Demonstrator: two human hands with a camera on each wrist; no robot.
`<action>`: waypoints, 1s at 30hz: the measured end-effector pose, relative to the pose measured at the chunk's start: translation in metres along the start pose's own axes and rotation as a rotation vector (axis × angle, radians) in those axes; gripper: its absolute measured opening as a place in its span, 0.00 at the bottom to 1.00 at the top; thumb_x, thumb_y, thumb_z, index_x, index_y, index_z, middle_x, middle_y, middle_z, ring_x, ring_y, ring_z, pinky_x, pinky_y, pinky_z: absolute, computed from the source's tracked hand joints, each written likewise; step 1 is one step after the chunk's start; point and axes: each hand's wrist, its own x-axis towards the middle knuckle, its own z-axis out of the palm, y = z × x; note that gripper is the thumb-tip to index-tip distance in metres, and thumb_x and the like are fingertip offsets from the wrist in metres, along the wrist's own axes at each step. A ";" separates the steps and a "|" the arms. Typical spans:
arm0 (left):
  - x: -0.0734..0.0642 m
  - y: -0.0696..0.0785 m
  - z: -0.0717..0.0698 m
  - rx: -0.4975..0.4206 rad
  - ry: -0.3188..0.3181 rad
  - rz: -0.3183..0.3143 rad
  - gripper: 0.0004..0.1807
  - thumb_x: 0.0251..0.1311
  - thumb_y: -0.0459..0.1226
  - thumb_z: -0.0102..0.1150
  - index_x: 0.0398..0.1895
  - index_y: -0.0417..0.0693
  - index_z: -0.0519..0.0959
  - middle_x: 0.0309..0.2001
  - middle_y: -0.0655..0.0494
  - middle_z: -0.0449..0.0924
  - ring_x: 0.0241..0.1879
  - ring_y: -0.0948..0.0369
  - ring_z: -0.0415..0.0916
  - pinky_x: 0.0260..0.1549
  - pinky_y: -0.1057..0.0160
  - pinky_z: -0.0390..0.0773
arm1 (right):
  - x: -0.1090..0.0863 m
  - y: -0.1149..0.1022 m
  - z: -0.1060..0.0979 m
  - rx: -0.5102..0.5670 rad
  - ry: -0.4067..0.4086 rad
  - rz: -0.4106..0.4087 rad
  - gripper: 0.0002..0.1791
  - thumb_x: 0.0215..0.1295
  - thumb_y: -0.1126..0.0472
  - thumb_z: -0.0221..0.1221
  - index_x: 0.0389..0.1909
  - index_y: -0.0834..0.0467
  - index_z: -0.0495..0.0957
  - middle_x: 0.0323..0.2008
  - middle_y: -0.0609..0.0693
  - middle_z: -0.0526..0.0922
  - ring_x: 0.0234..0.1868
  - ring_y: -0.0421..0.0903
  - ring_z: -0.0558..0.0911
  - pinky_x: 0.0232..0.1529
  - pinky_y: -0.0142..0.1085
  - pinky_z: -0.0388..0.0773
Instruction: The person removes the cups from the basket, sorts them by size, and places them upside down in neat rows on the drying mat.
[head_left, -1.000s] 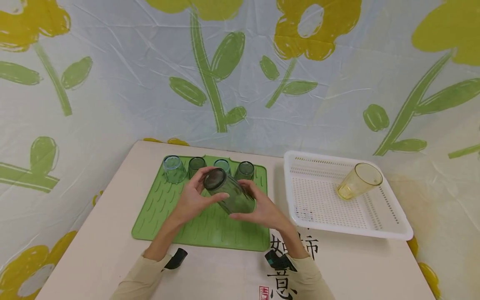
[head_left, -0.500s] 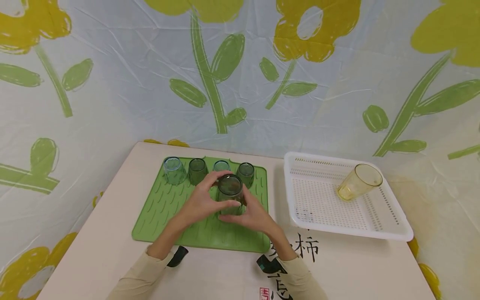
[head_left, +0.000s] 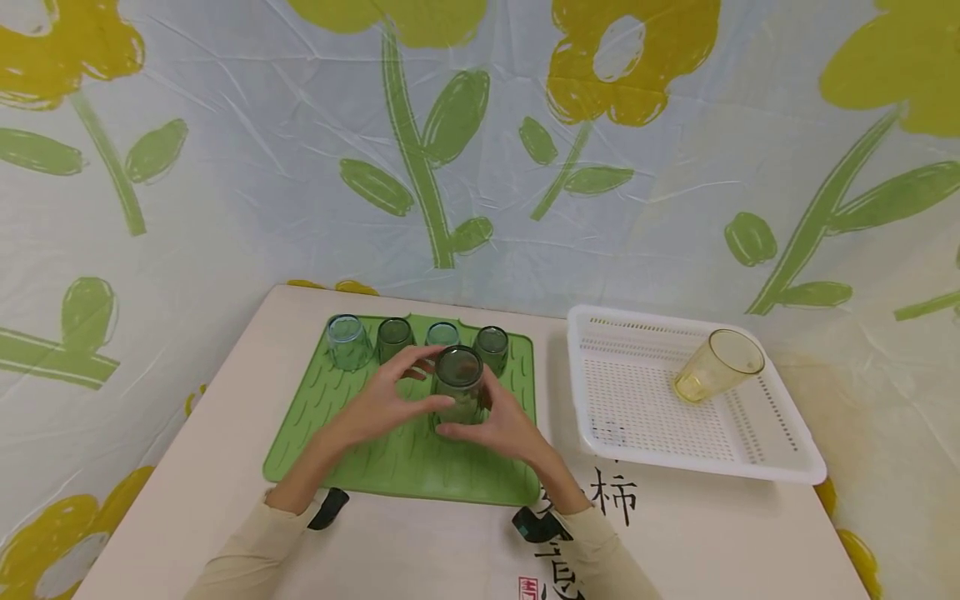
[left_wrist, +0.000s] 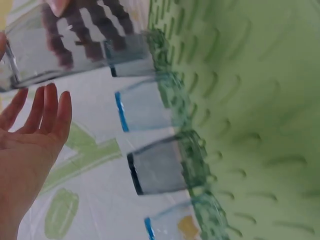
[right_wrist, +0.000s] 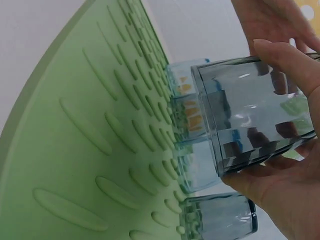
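Observation:
My right hand point(head_left: 504, 421) grips a grey-tinted glass point(head_left: 459, 392) turned upside down, its thick base facing up. In the right wrist view the rim of this glass point(right_wrist: 255, 112) is held a little off the mat, thumb on one side and fingers on the other. Beside it, my left hand point(head_left: 386, 400) has its fingers extended; the left wrist view shows these fingers point(left_wrist: 47, 112) apart from the glass. Below lies a ridged green drying mat point(head_left: 337, 433). Along its back edge stand upturned glasses: a light blue one point(head_left: 348, 343), a grey one point(head_left: 394, 340), another blue one point(head_left: 442, 333) and another grey one point(head_left: 492, 348).
To the right sits a white perforated plastic basket point(head_left: 637, 400), with a yellow glass point(head_left: 716, 367) leaning inside it. The pale tablecloth point(head_left: 450, 542) carries black lettering at the front. A flower-printed cloth point(head_left: 300, 150) hangs behind the table.
The grey glass has gone from tilted to upright, base up, and moved slightly right above the mat. My left hand has come away from it to the left; the right hand keeps its grip.

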 end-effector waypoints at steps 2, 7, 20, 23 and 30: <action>-0.002 -0.005 -0.004 0.025 0.008 0.006 0.32 0.63 0.37 0.72 0.70 0.48 0.73 0.60 0.53 0.77 0.57 0.53 0.77 0.58 0.50 0.77 | 0.002 -0.001 0.000 0.010 0.011 0.009 0.52 0.56 0.57 0.78 0.77 0.40 0.58 0.67 0.42 0.74 0.62 0.42 0.78 0.59 0.44 0.78; -0.010 -0.020 -0.017 0.077 0.043 0.015 0.23 0.69 0.35 0.66 0.66 0.45 0.76 0.58 0.52 0.79 0.55 0.47 0.77 0.55 0.48 0.78 | 0.007 -0.001 0.002 0.043 0.037 0.017 0.52 0.56 0.57 0.78 0.77 0.41 0.58 0.66 0.45 0.75 0.63 0.44 0.78 0.61 0.46 0.77; -0.036 -0.066 -0.047 0.222 0.139 -0.029 0.16 0.72 0.30 0.60 0.61 0.37 0.79 0.53 0.43 0.81 0.46 0.55 0.78 0.39 0.64 0.78 | 0.022 -0.003 0.018 0.063 0.090 0.058 0.52 0.56 0.55 0.77 0.77 0.39 0.57 0.69 0.45 0.72 0.70 0.43 0.72 0.68 0.46 0.71; -0.042 -0.076 -0.053 0.249 0.153 -0.028 0.16 0.71 0.28 0.60 0.60 0.35 0.78 0.53 0.38 0.81 0.44 0.54 0.78 0.38 0.64 0.78 | 0.028 -0.004 0.024 0.088 0.087 0.052 0.52 0.57 0.57 0.77 0.78 0.39 0.57 0.69 0.44 0.71 0.70 0.42 0.72 0.68 0.46 0.70; -0.055 -0.095 -0.068 0.315 0.183 -0.037 0.17 0.71 0.27 0.60 0.61 0.32 0.77 0.54 0.36 0.80 0.44 0.52 0.78 0.39 0.65 0.77 | 0.038 -0.005 0.039 0.127 0.071 0.038 0.50 0.57 0.58 0.76 0.77 0.41 0.59 0.68 0.44 0.71 0.68 0.42 0.73 0.67 0.45 0.71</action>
